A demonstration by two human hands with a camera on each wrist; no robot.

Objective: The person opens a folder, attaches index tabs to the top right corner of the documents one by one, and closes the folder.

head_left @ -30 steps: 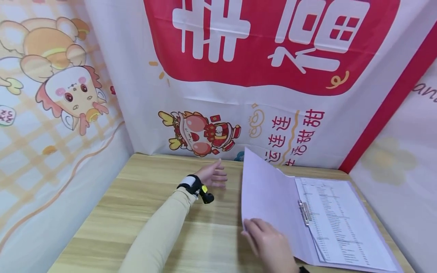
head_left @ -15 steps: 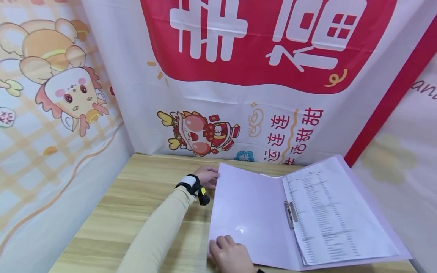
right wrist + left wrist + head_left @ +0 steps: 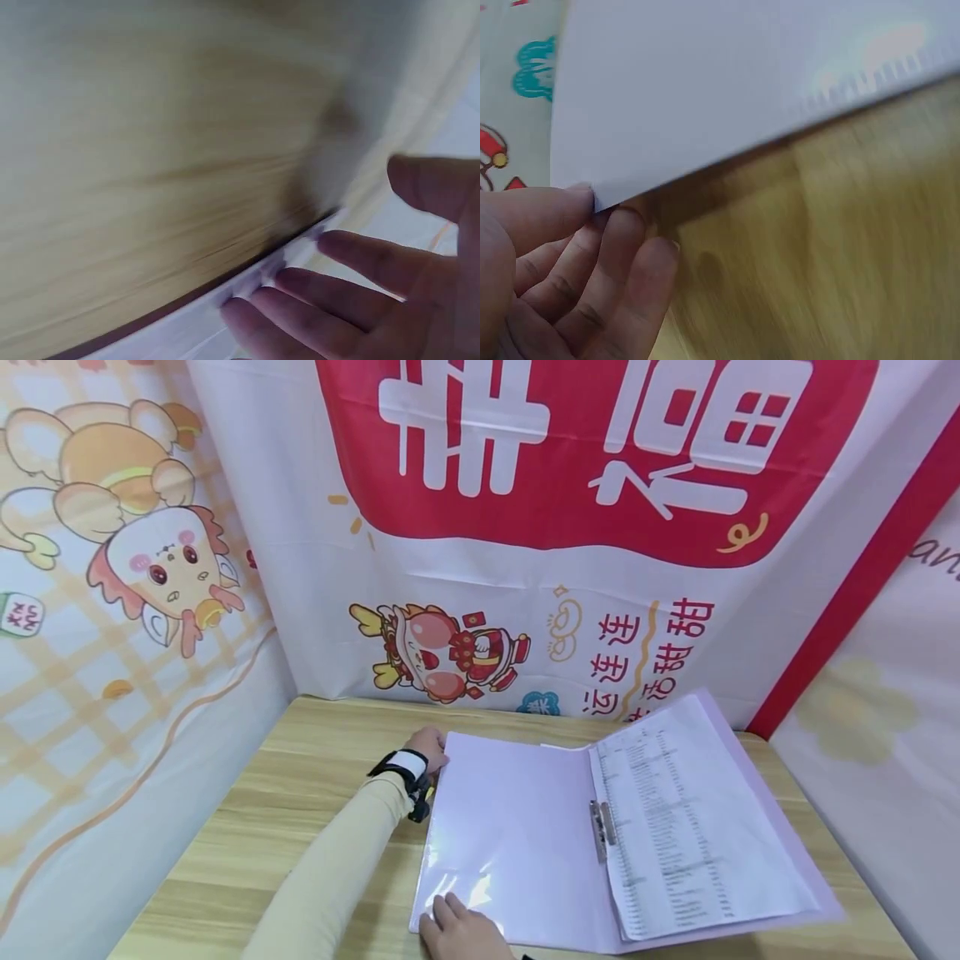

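Note:
A lilac folder [image 3: 510, 835] lies spread wide, its bare cover on the left and printed sheets [image 3: 690, 835] on the right beside a metal clip [image 3: 602, 831]. The sheet side tilts upward at its outer edge. My left hand [image 3: 428, 747] pinches the cover's far left corner; the left wrist view has the thumb over it and fingers beneath. At the near left corner, my right hand [image 3: 463, 933] rests its fingers on the cover. The right wrist view shows those fingertips [image 3: 300, 281] along the folder's edge, thumb held apart from it.
The wooden table [image 3: 247, 860] carries the folder. Behind it hangs a white and red printed cloth [image 3: 480, 560], and patterned cloths line both the left side [image 3: 142, 693] and the right side [image 3: 892, 760].
The folder has shifted left and its raised cover has come down flat. My left hand has gone from free to pinching the corner. My right hand has moved left with the cover.

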